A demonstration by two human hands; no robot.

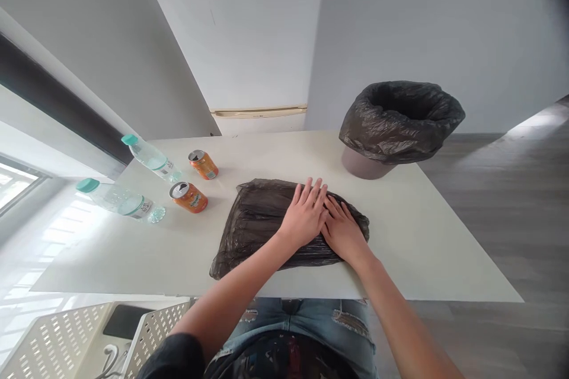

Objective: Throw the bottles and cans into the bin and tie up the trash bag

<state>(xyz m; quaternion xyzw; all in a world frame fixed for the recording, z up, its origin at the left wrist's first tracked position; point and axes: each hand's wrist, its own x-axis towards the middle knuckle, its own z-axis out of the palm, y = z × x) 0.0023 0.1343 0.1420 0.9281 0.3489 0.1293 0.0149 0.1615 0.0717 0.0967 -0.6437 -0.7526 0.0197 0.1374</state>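
Observation:
A black plastic trash bag (pixel 262 219) lies spread out on the white table (pixel 413 249) in front of me. My left hand (pixel 306 213) rests flat on its right half, fingers stretched out and pointing away from me. Close beside it, my right hand (pixel 344 230) presses on the bag's right end, its fingers also extended. The two hands touch or slightly overlap near the fingers. Beneath the palms the bag looks flattened and wrinkled, and part of it is hidden by my hands and left forearm.
At the back right stands a bin (pixel 367 166) lined with a black bag (pixel 395 130). On the left are two orange cans (pixel 192 198) and two clear bottles (pixel 120 200) with teal caps. Below the table's front edge sits a perforated white basket (pixel 66 331) holding a dark flat object.

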